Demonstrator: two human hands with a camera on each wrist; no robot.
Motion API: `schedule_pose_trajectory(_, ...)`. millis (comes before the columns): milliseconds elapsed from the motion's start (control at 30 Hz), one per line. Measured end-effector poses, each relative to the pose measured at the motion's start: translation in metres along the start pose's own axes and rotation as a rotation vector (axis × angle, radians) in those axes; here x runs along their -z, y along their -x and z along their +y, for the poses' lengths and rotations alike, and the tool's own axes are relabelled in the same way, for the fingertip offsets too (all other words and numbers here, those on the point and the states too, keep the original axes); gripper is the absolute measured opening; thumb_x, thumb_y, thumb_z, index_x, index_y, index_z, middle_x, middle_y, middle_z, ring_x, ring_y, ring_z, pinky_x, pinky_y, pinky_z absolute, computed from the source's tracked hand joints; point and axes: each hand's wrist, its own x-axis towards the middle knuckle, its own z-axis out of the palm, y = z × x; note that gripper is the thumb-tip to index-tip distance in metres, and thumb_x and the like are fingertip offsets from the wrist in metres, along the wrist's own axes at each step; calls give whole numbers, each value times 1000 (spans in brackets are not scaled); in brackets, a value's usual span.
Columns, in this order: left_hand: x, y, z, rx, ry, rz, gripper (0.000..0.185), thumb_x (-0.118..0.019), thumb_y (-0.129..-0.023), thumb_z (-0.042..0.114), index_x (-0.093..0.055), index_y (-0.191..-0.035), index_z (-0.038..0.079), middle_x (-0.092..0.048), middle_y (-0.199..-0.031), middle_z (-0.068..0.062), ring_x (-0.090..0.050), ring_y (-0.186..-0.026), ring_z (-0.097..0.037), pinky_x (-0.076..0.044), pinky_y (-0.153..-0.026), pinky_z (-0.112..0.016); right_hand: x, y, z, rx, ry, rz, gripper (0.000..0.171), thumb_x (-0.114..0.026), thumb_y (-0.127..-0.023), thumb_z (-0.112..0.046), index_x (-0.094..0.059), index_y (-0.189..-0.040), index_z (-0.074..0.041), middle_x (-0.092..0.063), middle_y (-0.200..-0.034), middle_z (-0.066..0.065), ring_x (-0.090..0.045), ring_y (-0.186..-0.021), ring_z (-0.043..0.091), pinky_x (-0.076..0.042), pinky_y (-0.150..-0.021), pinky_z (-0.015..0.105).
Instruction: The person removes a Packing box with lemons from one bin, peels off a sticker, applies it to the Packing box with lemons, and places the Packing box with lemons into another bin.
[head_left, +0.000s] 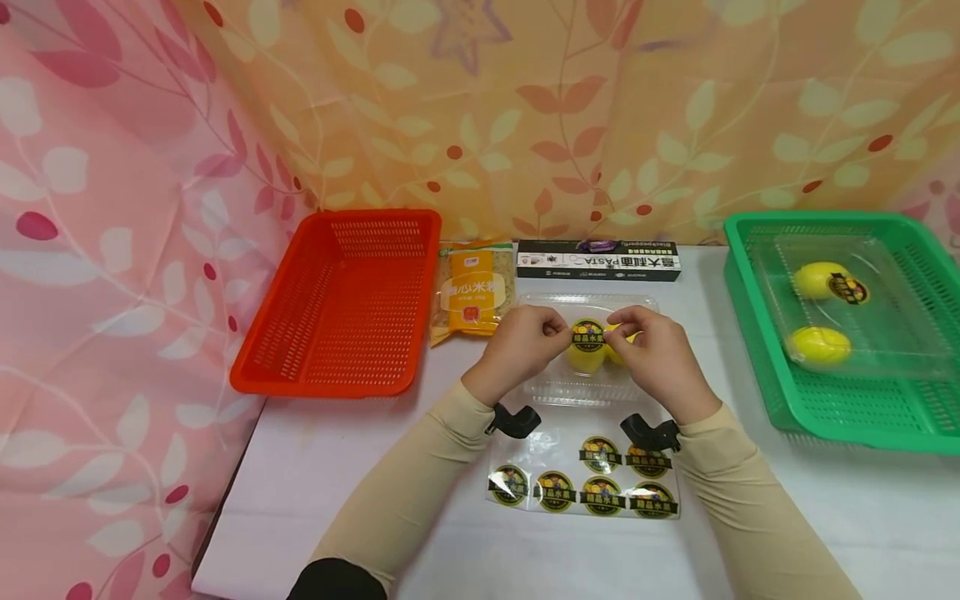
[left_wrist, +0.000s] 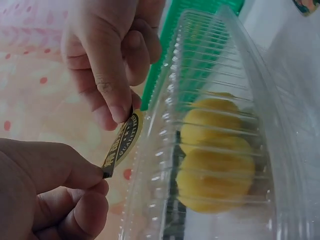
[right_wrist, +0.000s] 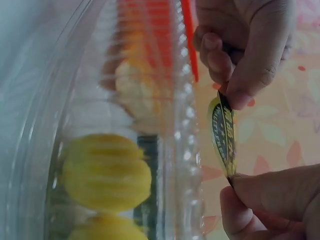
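Above the clear clamshell box [head_left: 588, 350] of yellow fruit, left hand [head_left: 521, 343] and right hand [head_left: 654, 357] each pinch an edge of the round sticker [head_left: 588, 336], thin, floppy, likely tacky, best held by its rim.

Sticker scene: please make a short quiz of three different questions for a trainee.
1. True or false: the sticker is pinched by both the left hand and the right hand.
2. Which basket holds a box with lemons? A. orange basket B. green basket
3. What fruit lies in the clear box under the hands?

Key: 1 true; 2 B; 3 yellow lemons.
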Motion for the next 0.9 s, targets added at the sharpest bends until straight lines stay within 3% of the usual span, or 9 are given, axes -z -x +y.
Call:
schedule_pose_trajectory(167, -5, 1, 0, 15, -112, -20, 13, -71, -95, 18, -76, -83, 16, -63, -68, 8, -53, -61, -8, -40, -56, -21, -3, -1, 5, 30, 34, -7, 19, -66, -97, -10, -71, -112, 2, -72, -94, 16, -52, -60, 17, -42, -56, 31)
schedule_pose_trajectory(367, -11, 0, -1, -51, -236, 20, 12, -73, -92, 20, -77, -80, 19, -62, -66, 11, -53, -62, -8, -39, -54, -23, -6, -1, 9, 36, 52, 15, 18, -69, -94, -9, -72, -108, 3, -72, -89, 15, -51, -59, 18, -40, -56, 30)
schedule_pose_trajectory(600, -17, 0, -3, -124, -370, 69, 11, -76, -91, 22, -77, -81, 19, -62, -72, 9, -57, -71, -12, -44, -66, -28, -9, -1, 12, 47, 67, 23, 16, -72, -91, -5, -72, -105, 2, -71, -86, 13, -50, -58, 16, -39, -55, 29)
schedule_pose_trajectory(900, -20, 2, -3, -128, -374, 112, 26, -80, -89, 24, -59, -75, 17, -52, -73, 3, -54, -74, -17, -43, -73, -32, -10, 1, 13, 44, 57, 44, 18, -77, -89, -6, -72, -104, 0, -68, -88, 13, -51, -63, 19, -41, -58, 31)
